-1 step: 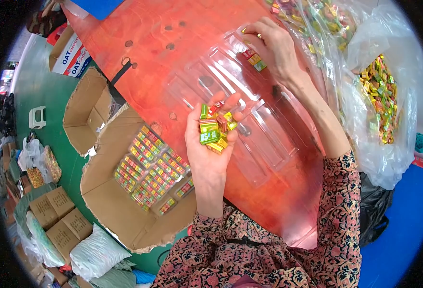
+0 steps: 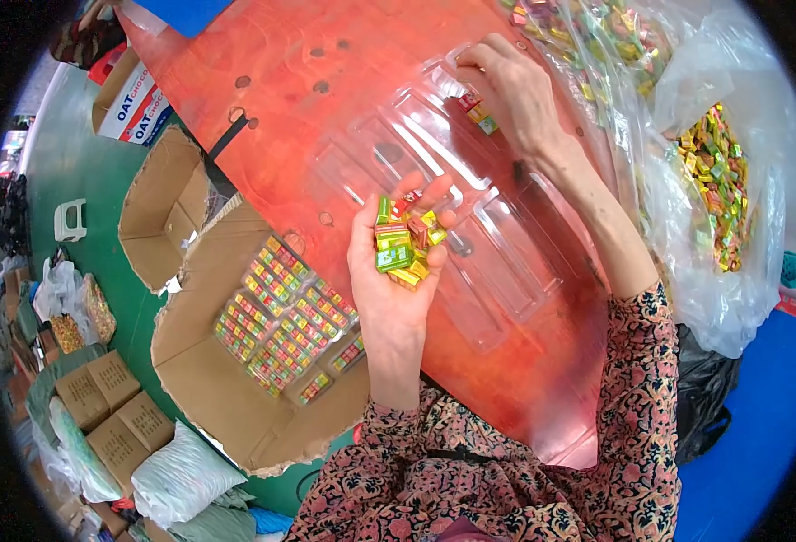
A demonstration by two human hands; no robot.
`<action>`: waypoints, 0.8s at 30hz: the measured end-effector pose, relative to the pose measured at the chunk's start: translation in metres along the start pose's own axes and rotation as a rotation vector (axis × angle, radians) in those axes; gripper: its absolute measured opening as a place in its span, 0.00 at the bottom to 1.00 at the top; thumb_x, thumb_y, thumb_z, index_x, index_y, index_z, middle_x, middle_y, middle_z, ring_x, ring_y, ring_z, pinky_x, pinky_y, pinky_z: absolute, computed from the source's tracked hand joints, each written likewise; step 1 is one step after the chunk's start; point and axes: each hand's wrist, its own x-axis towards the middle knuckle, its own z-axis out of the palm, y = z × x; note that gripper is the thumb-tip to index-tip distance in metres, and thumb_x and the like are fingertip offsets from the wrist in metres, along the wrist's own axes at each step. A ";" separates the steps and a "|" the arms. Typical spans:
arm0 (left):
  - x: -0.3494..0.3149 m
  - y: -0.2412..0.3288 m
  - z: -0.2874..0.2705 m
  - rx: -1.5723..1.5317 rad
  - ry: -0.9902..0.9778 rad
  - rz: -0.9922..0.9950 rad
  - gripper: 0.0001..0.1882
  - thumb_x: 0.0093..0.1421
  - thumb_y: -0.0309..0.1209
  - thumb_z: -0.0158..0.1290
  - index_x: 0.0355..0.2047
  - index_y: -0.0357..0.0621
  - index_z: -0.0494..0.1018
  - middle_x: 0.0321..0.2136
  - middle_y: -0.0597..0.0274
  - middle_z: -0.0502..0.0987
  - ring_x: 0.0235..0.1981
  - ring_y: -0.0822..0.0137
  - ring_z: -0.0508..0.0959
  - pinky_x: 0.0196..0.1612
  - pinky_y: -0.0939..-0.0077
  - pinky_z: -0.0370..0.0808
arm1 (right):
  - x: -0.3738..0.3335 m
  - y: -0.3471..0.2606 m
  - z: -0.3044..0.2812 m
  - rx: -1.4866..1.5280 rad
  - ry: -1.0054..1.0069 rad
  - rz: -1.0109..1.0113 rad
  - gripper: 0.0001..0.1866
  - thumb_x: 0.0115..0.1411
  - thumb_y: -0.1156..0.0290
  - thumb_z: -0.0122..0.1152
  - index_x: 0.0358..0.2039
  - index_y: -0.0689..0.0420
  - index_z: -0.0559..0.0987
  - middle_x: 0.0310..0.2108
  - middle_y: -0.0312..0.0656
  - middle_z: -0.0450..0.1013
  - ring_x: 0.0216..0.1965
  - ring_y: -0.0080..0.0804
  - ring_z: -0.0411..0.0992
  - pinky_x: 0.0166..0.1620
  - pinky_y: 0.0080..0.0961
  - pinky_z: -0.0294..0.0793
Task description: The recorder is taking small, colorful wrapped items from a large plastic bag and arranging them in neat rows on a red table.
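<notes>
In the head view, the left hand (image 2: pixel 391 298), at frame centre, curls around a heap of small wrapped pieces (image 2: pixel 396 249). Toward the upper right, the right hand (image 2: pixel 517 90) bends over a clear plastic tray (image 2: pixel 517 246); whether it grips anything, I cannot tell.

Red tabletop (image 2: pixel 299 158) is being looked down on from the wearer's head, close in, green floor (image 2: pixel 100 262) is being caught farther off
</notes>
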 end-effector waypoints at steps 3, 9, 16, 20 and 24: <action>0.000 0.001 -0.001 0.014 0.008 0.017 0.21 0.60 0.42 0.38 0.44 0.38 0.67 0.42 0.47 0.71 0.32 0.58 0.75 0.18 0.78 0.73 | -0.005 0.001 0.013 -0.148 -0.103 -0.015 0.07 0.52 0.69 0.55 0.30 0.58 0.73 0.31 0.39 0.69 0.31 0.43 0.70 0.31 0.32 0.70; -0.002 0.004 -0.003 0.015 -0.016 0.025 0.23 0.61 0.41 0.38 0.50 0.36 0.62 0.49 0.45 0.65 0.36 0.58 0.72 0.19 0.79 0.73 | -0.004 0.006 0.008 -0.012 -0.121 -0.054 0.09 0.53 0.68 0.54 0.31 0.59 0.76 0.31 0.44 0.69 0.31 0.44 0.70 0.33 0.33 0.68; -0.001 0.004 -0.005 -0.010 -0.043 0.020 0.23 0.61 0.42 0.38 0.50 0.36 0.62 0.48 0.45 0.66 0.36 0.57 0.73 0.19 0.79 0.74 | -0.005 0.010 0.001 0.115 -0.160 0.045 0.11 0.51 0.68 0.56 0.31 0.61 0.76 0.32 0.47 0.69 0.33 0.44 0.69 0.35 0.34 0.67; -0.001 0.004 -0.005 -0.017 -0.044 0.015 0.23 0.61 0.41 0.38 0.50 0.36 0.62 0.48 0.44 0.66 0.36 0.57 0.73 0.20 0.78 0.74 | -0.009 0.007 0.002 0.008 -0.179 0.039 0.12 0.50 0.67 0.56 0.32 0.62 0.76 0.33 0.48 0.69 0.33 0.46 0.69 0.37 0.35 0.67; -0.001 0.005 -0.006 -0.002 -0.044 0.018 0.23 0.61 0.41 0.37 0.50 0.36 0.62 0.47 0.44 0.66 0.36 0.58 0.72 0.20 0.79 0.74 | -0.007 0.004 0.003 -0.004 -0.177 0.054 0.12 0.49 0.68 0.58 0.33 0.61 0.75 0.34 0.47 0.69 0.34 0.47 0.69 0.38 0.36 0.67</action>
